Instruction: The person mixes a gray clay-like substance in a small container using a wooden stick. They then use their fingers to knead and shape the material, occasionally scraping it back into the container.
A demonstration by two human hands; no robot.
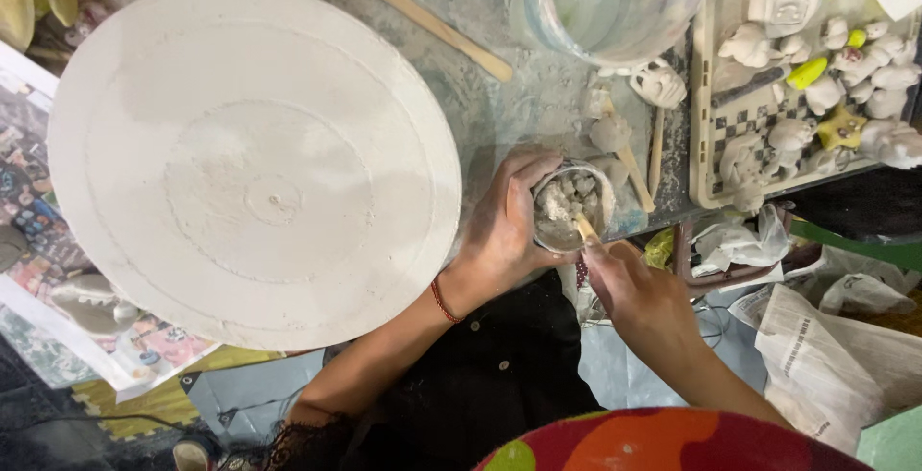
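Now stirring step: left hand (504,231) fingers wrapped round small cup (572,206) of lumpy grey clay at near worktop (519,96) edge, right of big white plaster disc (254,159). Right hand (639,298) fingers pinch wooden stick (585,229) dipped in cup. Lumps remain; next move likely needs firmer mixing, cup held steady.

I see a small round cup (572,206) standing upright at the near edge of the worktable (523,106), just right of the big white disc. It is smeared grey-white and filled with lumpy, crumbly pale plaster or clay. My left hand (499,231) wraps its left side, fingers curled over the far rim. A thin wooden stick (584,228) leans into the cup at its near right rim, its tip buried in the lumps, pinched by my right hand (639,293).
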